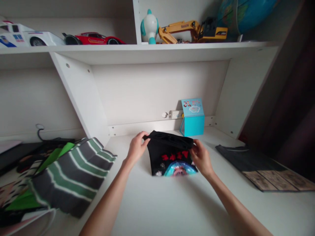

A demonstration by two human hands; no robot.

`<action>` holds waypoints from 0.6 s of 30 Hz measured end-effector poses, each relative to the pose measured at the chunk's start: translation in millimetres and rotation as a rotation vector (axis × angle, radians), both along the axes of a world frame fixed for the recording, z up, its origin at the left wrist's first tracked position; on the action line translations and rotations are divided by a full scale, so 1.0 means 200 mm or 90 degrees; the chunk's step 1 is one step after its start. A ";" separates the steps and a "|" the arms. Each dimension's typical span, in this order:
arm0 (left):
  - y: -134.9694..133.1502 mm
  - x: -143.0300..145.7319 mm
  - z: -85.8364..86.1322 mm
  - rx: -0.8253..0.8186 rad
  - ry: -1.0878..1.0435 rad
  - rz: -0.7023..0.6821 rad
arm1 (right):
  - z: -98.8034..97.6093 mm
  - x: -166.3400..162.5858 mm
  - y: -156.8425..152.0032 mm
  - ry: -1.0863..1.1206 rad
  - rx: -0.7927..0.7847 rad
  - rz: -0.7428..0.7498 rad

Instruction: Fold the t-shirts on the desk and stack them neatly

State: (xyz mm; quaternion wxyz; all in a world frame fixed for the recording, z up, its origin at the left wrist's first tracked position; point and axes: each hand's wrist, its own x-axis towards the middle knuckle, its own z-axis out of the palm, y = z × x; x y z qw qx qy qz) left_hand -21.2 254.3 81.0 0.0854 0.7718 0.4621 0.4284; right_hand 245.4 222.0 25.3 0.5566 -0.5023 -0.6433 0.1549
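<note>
A folded black T-shirt (pixel 157 154) hangs between my hands, just above the white desk. Red lettering and a shiny, rounded blue and pink patch show on its front. My left hand (pixel 138 146) pinches its upper left corner between thumb and fingers. On the other side my right hand (pixel 201 157) grips the upper right edge, fingers closed on the cloth. The top edge is doubled over, and its inner layers are hidden.
Striped cloth (pixel 73 173) lies on a clothes pile at left. A dark folded garment (pixel 265 167) rests at right. Behind stand a blue desk calendar (pixel 194 126) and a power socket (pixel 176 114). Overhead, a shelf (pixel 162 47) carries a red toy car (pixel 94 38) and toy excavator (pixel 192 29).
</note>
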 end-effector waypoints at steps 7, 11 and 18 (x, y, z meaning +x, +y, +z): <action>-0.20 -0.01 0.24 -0.035 0.035 -0.145 | 0.10 0.04 -0.08 0.082 0.114 -0.007; -0.20 -0.09 0.21 -0.357 0.191 -0.249 | 0.06 0.11 -0.04 0.114 0.063 -0.059; -0.05 -0.10 0.00 -0.373 0.270 -0.118 | -0.03 0.05 0.01 -0.148 -0.040 0.045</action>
